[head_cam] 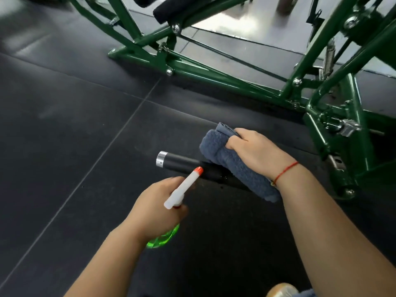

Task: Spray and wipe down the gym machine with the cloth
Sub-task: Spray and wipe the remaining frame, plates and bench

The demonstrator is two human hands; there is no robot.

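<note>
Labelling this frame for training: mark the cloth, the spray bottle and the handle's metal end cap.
cloth (216, 148), head view, on the folded blue bulge left of the right hand.
spray bottle (186, 186), head view, on the white nozzle barrel.
metal end cap (161, 159), head view, on its silver side.

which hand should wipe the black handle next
Right. The right hand already presses the blue cloth onto the black handle, so it can probably slide straight toward the silver end cap. The left hand is occupied gripping the spray bottle.
</note>
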